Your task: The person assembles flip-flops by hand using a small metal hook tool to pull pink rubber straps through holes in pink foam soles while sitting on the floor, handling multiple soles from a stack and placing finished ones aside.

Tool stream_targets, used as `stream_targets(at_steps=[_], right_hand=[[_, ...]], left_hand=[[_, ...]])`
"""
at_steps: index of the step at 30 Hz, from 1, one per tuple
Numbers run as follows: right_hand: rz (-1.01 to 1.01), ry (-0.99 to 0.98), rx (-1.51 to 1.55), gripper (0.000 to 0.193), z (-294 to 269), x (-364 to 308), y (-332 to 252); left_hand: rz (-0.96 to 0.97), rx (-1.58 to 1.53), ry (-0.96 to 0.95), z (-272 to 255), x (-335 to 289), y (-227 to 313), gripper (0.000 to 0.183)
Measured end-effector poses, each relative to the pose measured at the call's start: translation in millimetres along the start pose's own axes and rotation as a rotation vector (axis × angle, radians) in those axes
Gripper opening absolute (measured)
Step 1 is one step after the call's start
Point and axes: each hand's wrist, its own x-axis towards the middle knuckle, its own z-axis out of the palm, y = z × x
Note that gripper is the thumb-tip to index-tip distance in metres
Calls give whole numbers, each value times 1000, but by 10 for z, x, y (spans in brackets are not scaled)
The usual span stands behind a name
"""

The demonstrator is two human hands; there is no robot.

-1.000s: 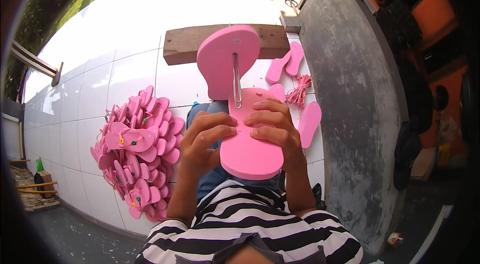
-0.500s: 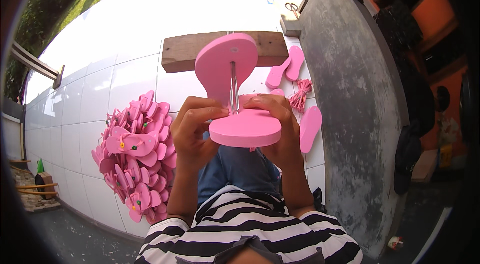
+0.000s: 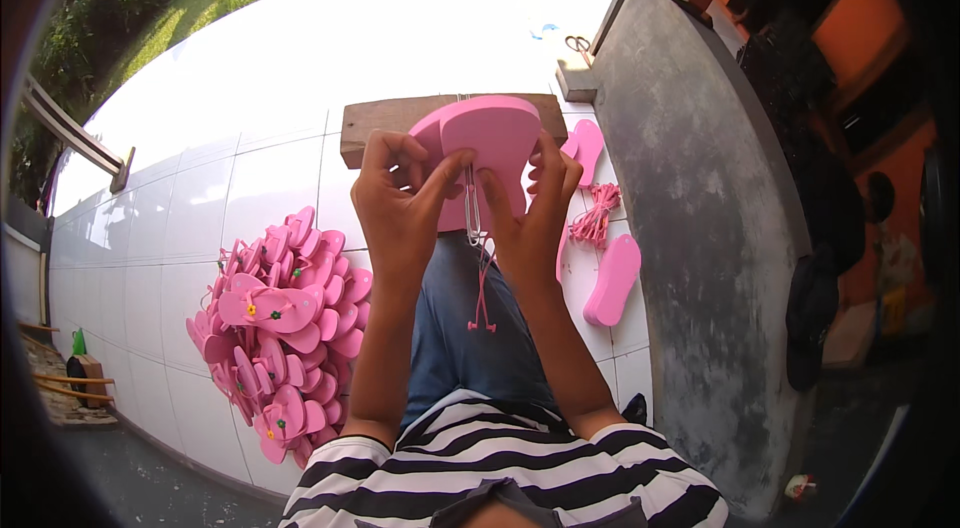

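In front of me I hold a pink flip-flop sole (image 3: pixel 500 133), which looks bent, its broad end raised toward me. My left hand (image 3: pixel 400 198) grips its left side, thumb pressed near the middle; my right hand (image 3: pixel 527 203) grips the right side the same way. Between my thumbs runs a long metal wire loop (image 3: pixel 472 208). From its lower end a thin pink strap (image 3: pixel 482 293) with small plugs dangles over my jeans. Behind the sole lies a wooden block (image 3: pixel 375 128), with part of the wire showing at its top edge. My fingertips behind the sole are partly hidden.
A heap of pink flip-flops (image 3: pixel 285 328) lies on the white tiles at my left. To the right are a bundle of pink straps (image 3: pixel 597 216), loose soles (image 3: pixel 613 278) and a grey concrete ledge (image 3: pixel 700 208). Scissors (image 3: pixel 578 46) rest at the far right.
Both hands have moved up to the sole's raised end, which has tilted toward me. The near end has dropped from view, and the strap now hangs visibly from the wire.
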Motion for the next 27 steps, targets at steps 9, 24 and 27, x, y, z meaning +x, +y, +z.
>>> stream_targets(at_steps=[9, 24, 27], right_hand=[[176, 172, 247, 48, -57, -358, 154], [252, -36, 582, 13, -77, -458, -80], [317, -5, 656, 11, -62, -453, -110]], left_hand=[[-148, -293, -62, -90, -354, -376, 21], [-117, -482, -87, -91, -534, -132, 33], [-233, -417, -131, 12, -508, -43, 32]])
